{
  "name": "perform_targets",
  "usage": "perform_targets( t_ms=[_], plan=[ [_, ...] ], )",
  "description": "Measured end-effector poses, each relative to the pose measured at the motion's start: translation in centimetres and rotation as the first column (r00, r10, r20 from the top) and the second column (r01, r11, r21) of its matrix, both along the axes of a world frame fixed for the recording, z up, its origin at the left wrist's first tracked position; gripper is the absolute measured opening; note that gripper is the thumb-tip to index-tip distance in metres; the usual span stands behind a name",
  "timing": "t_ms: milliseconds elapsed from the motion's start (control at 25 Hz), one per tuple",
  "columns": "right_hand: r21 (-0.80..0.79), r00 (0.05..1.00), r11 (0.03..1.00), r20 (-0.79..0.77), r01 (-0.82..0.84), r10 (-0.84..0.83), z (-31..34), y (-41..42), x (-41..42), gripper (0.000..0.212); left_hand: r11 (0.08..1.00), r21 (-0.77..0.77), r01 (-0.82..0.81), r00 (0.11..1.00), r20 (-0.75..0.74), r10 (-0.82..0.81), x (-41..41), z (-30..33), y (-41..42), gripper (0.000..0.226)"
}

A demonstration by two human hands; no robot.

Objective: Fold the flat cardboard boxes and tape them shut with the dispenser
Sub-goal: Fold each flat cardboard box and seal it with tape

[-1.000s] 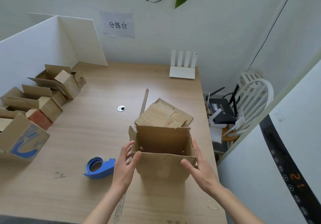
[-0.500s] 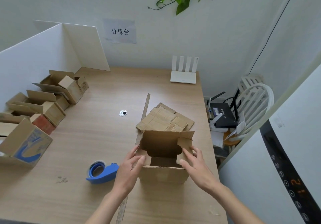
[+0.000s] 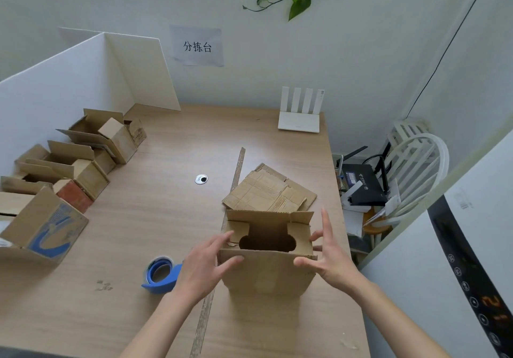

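The box [image 3: 268,260] stood upright on the near right part of the table [image 3: 155,218]. It looked light and thin-walled, easily creased, so best steadied by its side walls near the rim. It was plain brown cardboard, two inner flaps folded in, the far flap raised. Both hands, left [image 3: 206,267] and right [image 3: 330,257], touched its top corners with fingers loosely spread, gripping nothing.

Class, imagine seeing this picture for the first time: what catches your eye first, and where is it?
First, the two hands, left hand and right hand, folding the side flaps of the cardboard box inward at the table's near edge. Then the blue tape dispenser just left of it.
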State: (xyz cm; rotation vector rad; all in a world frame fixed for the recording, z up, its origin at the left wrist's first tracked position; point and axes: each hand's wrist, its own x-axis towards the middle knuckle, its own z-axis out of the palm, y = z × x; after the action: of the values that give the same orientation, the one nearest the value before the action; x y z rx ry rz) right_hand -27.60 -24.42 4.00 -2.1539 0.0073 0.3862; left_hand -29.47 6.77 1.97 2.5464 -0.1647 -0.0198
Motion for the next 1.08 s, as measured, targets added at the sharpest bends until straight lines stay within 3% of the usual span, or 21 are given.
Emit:
perform_targets(
  t_ms=[80, 160, 240, 320, 400, 520, 600, 680, 800, 1080],
  plan=[
    [-0.062, 0.999, 0.997, -0.012, -0.040, 0.039, 0.1, 0.0, 0.9, 0.136, 0.985, -0.133, -0.112, 0.993, 0.009, 0.114, 0.2, -0.4, -0.2, 0.078],
    [-0.159, 0.998, 0.987, 0.052, -0.030, 0.039, -0.1, 0.2, 1.3, 0.123, 0.965, -0.211, -0.156, 0.987, 0.015, 0.163, 0.4, -1.0, -0.8, 0.085],
    [-0.243, 0.992, 0.970, 0.127, 0.022, 0.009, -0.6, 0.7, 1.3, 0.092, 0.951, -0.255, -0.173, 0.983, 0.013, 0.183, 0.4, -1.8, -1.3, 0.096],
    [-0.318, 0.979, 0.947, 0.201, 0.041, 0.025, -1.8, 1.2, 0.5, 0.061, 0.950, -0.228, -0.214, 0.975, 0.011, 0.222, 0.4, -2.2, -1.7, 0.100],
    [-0.322, 0.967, 0.947, 0.239, -0.004, 0.086, -3.4, 1.6, -0.5, 0.051, 0.970, -0.147, -0.195, 0.980, 0.020, 0.200, 0.6, -2.7, -1.9, 0.091],
    [-0.272, 0.963, 0.961, 0.242, -0.051, 0.119, -5.0, 2.2, -1.3, 0.054, 0.991, -0.127, -0.032, 0.999, 0.000, 0.032, 0.6, -3.5, -2.5, 0.067],
    [-0.281, 0.964, 0.958, 0.237, -0.049, 0.119, -5.4, 2.8, -1.3, 0.059, 0.986, -0.165, -0.011, 1.000, -0.019, 0.008, 0.6, -4.0, -2.7, 0.076],
    [-0.249, 0.971, 0.966, 0.207, -0.066, 0.120, -5.1, 3.1, -1.3, 0.069, 0.992, -0.123, 0.033, 0.998, -0.049, -0.039, 0.9, -3.8, -2.4, 0.100],
    [-0.229, 0.975, 0.969, 0.175, -0.096, 0.138, -4.7, 3.0, -1.1, 0.084, 0.976, 0.140, 0.164, 0.986, -0.058, -0.157, 1.5, -3.7, -1.4, 0.125],
    [-0.327, 0.974, 0.942, 0.176, -0.079, 0.143, -4.0, 3.9, -1.1, 0.094, 0.908, 0.331, 0.258, 0.965, -0.051, -0.256, 4.9, -3.3, -1.4, 0.111]
  ],
)
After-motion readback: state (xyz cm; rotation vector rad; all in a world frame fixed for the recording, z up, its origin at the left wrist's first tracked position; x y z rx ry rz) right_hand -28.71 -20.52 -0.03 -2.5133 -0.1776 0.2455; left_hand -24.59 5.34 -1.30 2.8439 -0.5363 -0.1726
